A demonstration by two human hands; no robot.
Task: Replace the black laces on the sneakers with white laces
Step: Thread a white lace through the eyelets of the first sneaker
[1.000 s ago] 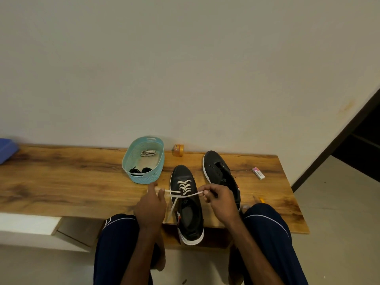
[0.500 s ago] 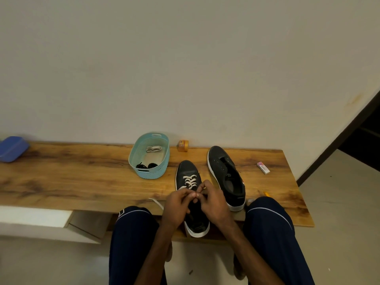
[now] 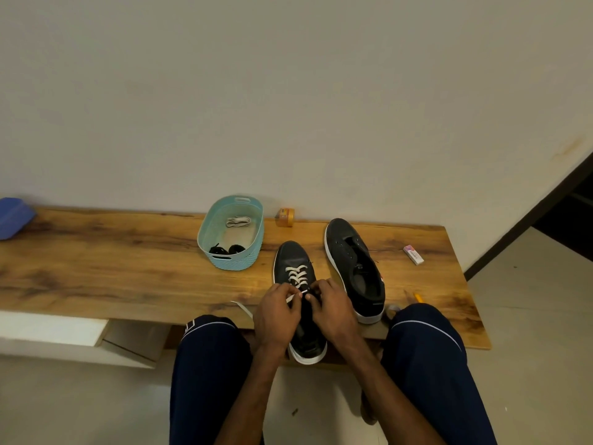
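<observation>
Two black sneakers with white soles lie on the wooden bench [image 3: 96, 271]. The left sneaker [image 3: 293, 261] carries a white lace [image 3: 296, 276] crossed through its front eyelets. My left hand [image 3: 277, 311] pinches a white lace end over the sneaker's middle. My right hand [image 3: 330, 308] meets it from the right, fingers curled on the sneaker's eyelet edge; whether it holds lace is hidden. A loose lace end [image 3: 242, 308] trails left over the bench edge. The right sneaker [image 3: 354, 268] has no lace.
A teal basket [image 3: 253, 248] behind the left sneaker holds black laces [image 3: 226, 249] and a coiled white lace [image 3: 238, 221]. An orange tape roll [image 3: 285, 217] stands by the wall, an eraser [image 3: 413, 254] lies at right, a blue object [image 3: 14, 216] at far left.
A second ago my hands held the lace stretched wide to both sides. They have come together over the sneaker's middle, and the left lace end hangs slack.
</observation>
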